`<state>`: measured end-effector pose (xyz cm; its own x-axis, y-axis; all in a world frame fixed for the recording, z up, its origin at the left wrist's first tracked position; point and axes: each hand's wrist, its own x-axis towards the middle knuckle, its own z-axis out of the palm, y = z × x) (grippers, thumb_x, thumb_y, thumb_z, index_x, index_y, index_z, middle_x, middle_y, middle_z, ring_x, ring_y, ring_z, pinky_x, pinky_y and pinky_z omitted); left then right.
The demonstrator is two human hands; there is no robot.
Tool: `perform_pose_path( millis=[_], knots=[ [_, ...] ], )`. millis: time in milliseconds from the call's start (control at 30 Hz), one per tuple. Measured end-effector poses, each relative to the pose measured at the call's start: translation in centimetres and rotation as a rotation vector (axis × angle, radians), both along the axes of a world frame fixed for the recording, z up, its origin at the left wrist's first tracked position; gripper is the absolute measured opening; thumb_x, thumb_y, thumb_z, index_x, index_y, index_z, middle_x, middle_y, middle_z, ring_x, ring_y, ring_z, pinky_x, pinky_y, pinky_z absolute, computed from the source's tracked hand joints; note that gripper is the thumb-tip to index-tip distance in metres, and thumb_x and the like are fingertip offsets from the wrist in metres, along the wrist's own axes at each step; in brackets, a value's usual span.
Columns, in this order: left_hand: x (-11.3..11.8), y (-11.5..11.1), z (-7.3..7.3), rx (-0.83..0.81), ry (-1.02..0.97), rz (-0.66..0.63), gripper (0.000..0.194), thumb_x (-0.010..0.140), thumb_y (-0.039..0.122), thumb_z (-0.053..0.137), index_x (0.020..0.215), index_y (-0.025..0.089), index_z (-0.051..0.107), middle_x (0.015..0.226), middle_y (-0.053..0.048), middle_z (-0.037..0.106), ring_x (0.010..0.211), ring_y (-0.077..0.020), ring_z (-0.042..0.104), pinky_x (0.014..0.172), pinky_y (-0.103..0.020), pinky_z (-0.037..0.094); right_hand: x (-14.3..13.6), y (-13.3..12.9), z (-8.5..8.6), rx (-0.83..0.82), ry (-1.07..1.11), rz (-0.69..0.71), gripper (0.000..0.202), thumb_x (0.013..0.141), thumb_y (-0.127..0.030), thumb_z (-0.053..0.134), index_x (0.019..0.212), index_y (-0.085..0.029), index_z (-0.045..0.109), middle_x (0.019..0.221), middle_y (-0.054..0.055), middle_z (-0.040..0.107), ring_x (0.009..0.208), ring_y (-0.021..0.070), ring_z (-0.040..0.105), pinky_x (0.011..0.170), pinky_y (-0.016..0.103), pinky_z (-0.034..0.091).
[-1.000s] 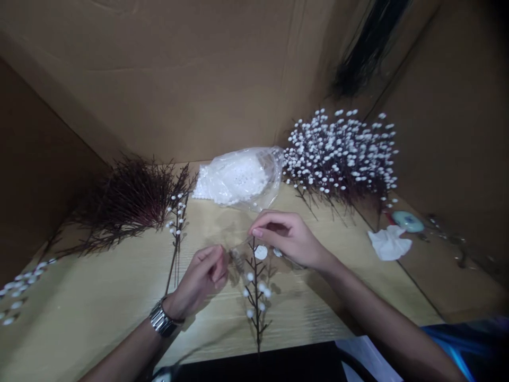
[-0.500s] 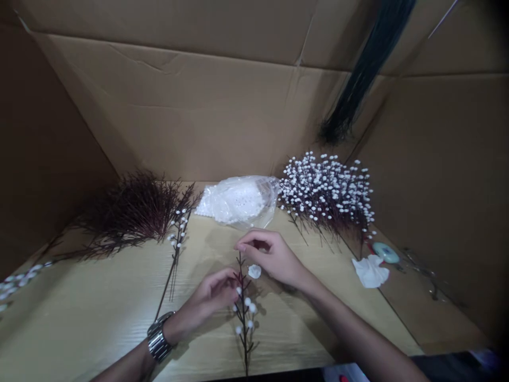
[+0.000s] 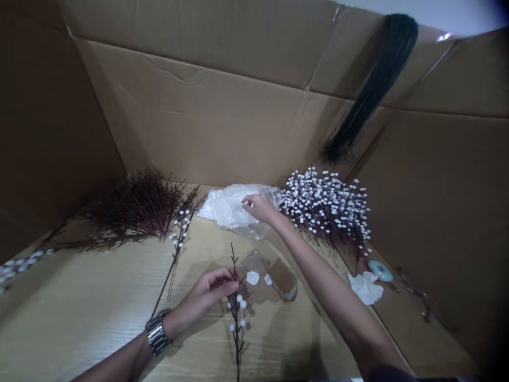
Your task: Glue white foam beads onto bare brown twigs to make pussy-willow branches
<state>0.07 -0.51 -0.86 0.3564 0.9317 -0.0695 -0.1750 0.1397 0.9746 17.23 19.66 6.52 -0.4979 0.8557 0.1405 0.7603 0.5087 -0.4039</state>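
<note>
My left hand point(image 3: 217, 286) pinches a dark brown artificial berry twig point(image 3: 235, 339) between thumb and fingers. Several white berries sit on the twig's middle; its tips above my fingers are bare. My right hand point(image 3: 257, 207) is over a clear plastic bag point(image 3: 254, 232) of small white balls point(image 3: 212, 206), its fingers bent and slightly apart, with nothing visible in them. Whether the fingertips touch the balls cannot be made out. Just right of the twig lies a torn piece of brown cardboard point(image 3: 260, 292) with two white dabs point(image 3: 252, 277) on it.
Bare brown twigs point(image 3: 135, 207) are heaped at the left, with a few berried twigs point(image 3: 181, 228) beside them. Finished-looking white-berry twigs point(image 3: 326, 204) pile up at the right. A crumpled tissue point(image 3: 366, 288), a teal disc point(image 3: 380, 270) and dark wire strands point(image 3: 369, 95) are also there. Cardboard walls point(image 3: 191, 122) surround the table.
My right hand has left the twig's tip and moved up and away to the bag. The left hand still holds the twig, and the cardboard piece shows more fully. The view has shifted.
</note>
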Motion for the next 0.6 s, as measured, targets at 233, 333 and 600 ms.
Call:
perform_pose_path(
  millis=[233, 333, 600],
  knots=[
    [-0.1, 0.0, -0.2, -0.031, -0.003, 0.018, 0.022, 0.088, 0.037, 0.072, 0.084, 0.016, 0.068, 0.082, -0.001, 0.060, 0.079, -0.0157, 0.053, 0.074, -0.026, 0.039, -2.3, 3.7, -3.4, -0.085, -0.194, 0.023, 0.033, 0.095, -0.034, 0.061, 0.123, -0.017, 0.059, 0.123, 0.009, 0.062, 0.104, 0.0226, 0.065, 0.088, 0.043, 0.056],
    [-0.1, 0.0, -0.5, -0.053, -0.020, 0.016, 0.023, 0.088, 0.038, 0.072, 0.086, 0.016, 0.069, 0.084, -0.002, 0.061, 0.080, -0.0164, 0.054, 0.075, -0.027, 0.040, -2.2, 3.7, -3.7, -0.086, -0.163, 0.039, 0.032, 0.096, -0.034, 0.061, 0.123, -0.018, 0.059, 0.124, 0.009, 0.062, 0.105, 0.0224, 0.064, 0.088, 0.043, 0.056],
    [-0.1, 0.2, -0.5, -0.088, -0.020, 0.018, 0.027, 0.088, 0.043, 0.070, 0.090, 0.015, 0.070, 0.085, -0.002, 0.061, 0.081, -0.0168, 0.053, 0.075, -0.028, 0.040, -0.1, 0.7, -1.9, -0.002, 0.148, 0.084, 0.018, 0.096, -0.029, 0.057, 0.099, -0.016, 0.069, 0.100, 0.007, 0.072, 0.095, 0.0196, 0.066, 0.088, 0.036, 0.051]
  ],
)
